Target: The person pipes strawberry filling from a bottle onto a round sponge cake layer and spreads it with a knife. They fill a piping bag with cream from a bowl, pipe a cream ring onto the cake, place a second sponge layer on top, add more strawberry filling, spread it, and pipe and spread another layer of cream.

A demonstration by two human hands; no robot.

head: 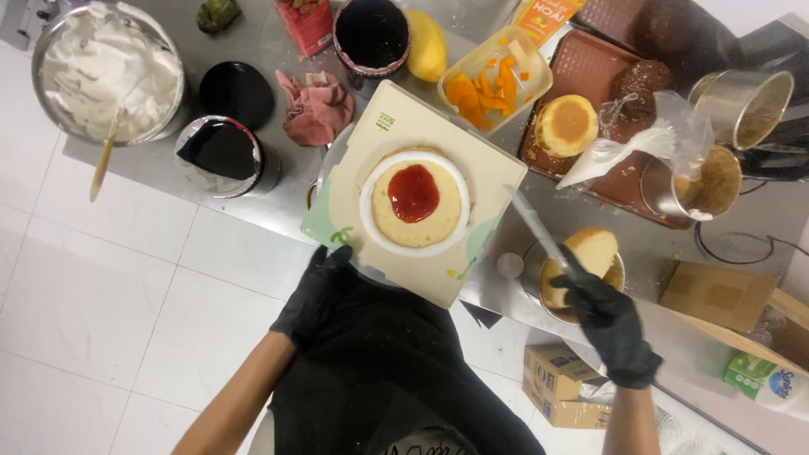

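A round sponge cake layer [416,211] ringed with white cream carries a red jam blob [413,192] in its middle. It sits on a square cream-coloured board [388,126] on a turntable. My left hand [316,291], in a black glove, holds the board's near left corner. My right hand [608,324], also gloved in black, grips a long palette knife [539,232] whose blade points up towards the board's right edge. Just beside that hand lies another sponge layer [590,253] in a round tin.
On the steel counter stand a bowl of whipped cream [105,72] with a wooden-handled tool, a tub of cut orange fruit [493,84], a mango [427,44], a brown tray [581,67] with sponges and a piping bag [624,152], metal tins and cardboard boxes [560,388].
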